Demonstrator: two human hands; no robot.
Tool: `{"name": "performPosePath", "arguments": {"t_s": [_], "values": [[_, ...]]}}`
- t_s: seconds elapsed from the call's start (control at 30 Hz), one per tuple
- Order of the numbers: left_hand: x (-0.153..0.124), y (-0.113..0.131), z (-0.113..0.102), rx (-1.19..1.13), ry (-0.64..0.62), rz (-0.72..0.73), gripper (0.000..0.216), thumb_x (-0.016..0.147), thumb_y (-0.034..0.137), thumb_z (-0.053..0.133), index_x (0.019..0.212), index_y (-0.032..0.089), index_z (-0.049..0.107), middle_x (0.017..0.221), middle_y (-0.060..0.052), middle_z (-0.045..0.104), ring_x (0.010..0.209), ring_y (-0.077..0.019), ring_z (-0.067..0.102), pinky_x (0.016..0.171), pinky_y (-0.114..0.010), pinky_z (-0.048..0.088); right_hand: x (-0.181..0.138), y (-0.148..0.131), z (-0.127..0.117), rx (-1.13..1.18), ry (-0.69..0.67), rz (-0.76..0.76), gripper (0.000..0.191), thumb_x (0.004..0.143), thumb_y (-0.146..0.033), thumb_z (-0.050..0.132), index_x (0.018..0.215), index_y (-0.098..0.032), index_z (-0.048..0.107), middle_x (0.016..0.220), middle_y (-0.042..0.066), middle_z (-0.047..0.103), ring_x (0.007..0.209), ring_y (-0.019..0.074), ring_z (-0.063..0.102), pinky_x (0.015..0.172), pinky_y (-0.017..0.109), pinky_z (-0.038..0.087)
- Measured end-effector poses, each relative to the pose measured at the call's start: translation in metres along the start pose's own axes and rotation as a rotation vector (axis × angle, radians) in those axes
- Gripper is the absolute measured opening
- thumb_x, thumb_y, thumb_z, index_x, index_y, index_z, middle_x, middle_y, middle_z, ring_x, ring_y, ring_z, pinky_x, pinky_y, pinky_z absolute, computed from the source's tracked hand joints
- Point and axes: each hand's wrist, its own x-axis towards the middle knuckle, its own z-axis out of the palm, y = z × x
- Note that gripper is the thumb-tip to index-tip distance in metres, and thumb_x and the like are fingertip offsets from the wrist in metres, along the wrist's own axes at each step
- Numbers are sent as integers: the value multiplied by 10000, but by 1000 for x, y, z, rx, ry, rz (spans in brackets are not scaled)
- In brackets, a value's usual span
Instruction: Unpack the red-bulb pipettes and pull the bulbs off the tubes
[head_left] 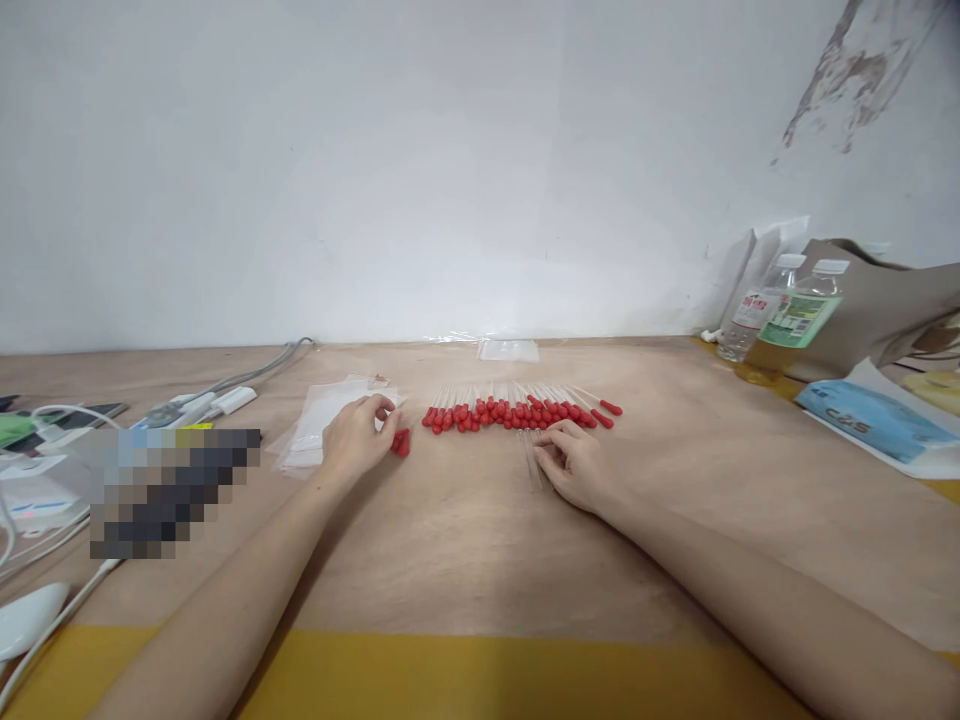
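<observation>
A row of several thin clear droppers with red rubber bulbs [517,412] lies across the middle of the wooden table [465,540]. My left hand [358,437] rests with its fingers curled, its fingertips touching one or two loose red bulbs [402,443] beside a stack of clear plastic bags [319,425]. My right hand [570,462] lies just below the row, fingers pinched on a few clear glass tubes without bulbs [532,462].
Cables, a white power strip [214,404] and a pixelated patch sit at the left. One small clear bag [508,349] lies by the wall. Two plastic bottles [780,310], a brown paper bag and a blue tissue pack [870,418] stand at the right.
</observation>
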Motion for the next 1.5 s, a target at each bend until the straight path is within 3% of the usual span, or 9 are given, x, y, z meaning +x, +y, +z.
{"name": "performPosePath", "arguments": {"t_s": [0.13,0.3,0.6,0.9,1.1,1.17,1.23,1.33,1.5], "values": [[7,3,8,-45,0,151,212,777,387,458,817,217,577,878,-41,622,908,-228,538,783,-321,406,3,9,-2,-16,44,39,151,779,-231,489,730,-161,614,764,63,574,684,161,551,604,292,461],[19,15,19,-74,-195,305,275,738,350,495,963,218,582,973,-48,619,947,-237,545,821,-342,408,3,20,-2,3,43,101,189,799,-260,463,755,-163,619,716,49,595,637,155,545,582,289,448],[35,16,26,-102,-331,346,289,729,228,438,889,261,676,913,10,692,871,-210,626,781,-283,451,8,15,2,-30,106,94,169,791,-254,486,712,-169,609,708,56,594,696,180,554,651,322,456],[28,10,38,-413,-165,134,251,692,230,535,930,203,610,873,-39,694,848,-213,641,808,-324,471,6,14,3,-129,33,15,156,798,-224,476,743,-156,604,763,73,597,770,194,542,719,344,439],[20,3,41,-612,-48,6,290,775,300,483,1007,131,525,939,-99,663,823,-178,652,735,-272,513,6,14,1,-83,125,10,145,802,-230,478,755,-165,599,762,67,598,778,199,553,715,344,453],[10,8,36,-693,1,-5,305,779,318,494,1023,136,513,954,-102,657,819,-186,653,719,-285,523,5,13,0,-99,174,-21,163,806,-243,473,871,-162,600,842,84,598,842,212,549,745,358,456],[-4,18,30,-802,4,57,292,768,331,526,996,148,532,940,-90,662,836,-199,648,733,-307,526,4,10,0,-172,225,-64,297,809,-272,480,1070,-148,550,1011,120,573,961,237,520,811,388,438],[-26,38,26,-920,-113,250,245,769,323,543,946,156,567,922,-71,664,869,-195,639,780,-317,522,4,2,0,-327,203,-172,493,809,-334,502,1257,-145,426,1229,145,475,1112,268,438,910,424,366],[-45,58,40,-1003,-264,448,183,790,260,530,937,164,582,929,-52,651,841,-161,641,781,-298,530,5,-5,0,-386,81,-401,312,847,-297,482,1144,-222,538,1172,64,559,1132,214,437,980,405,264]]}}
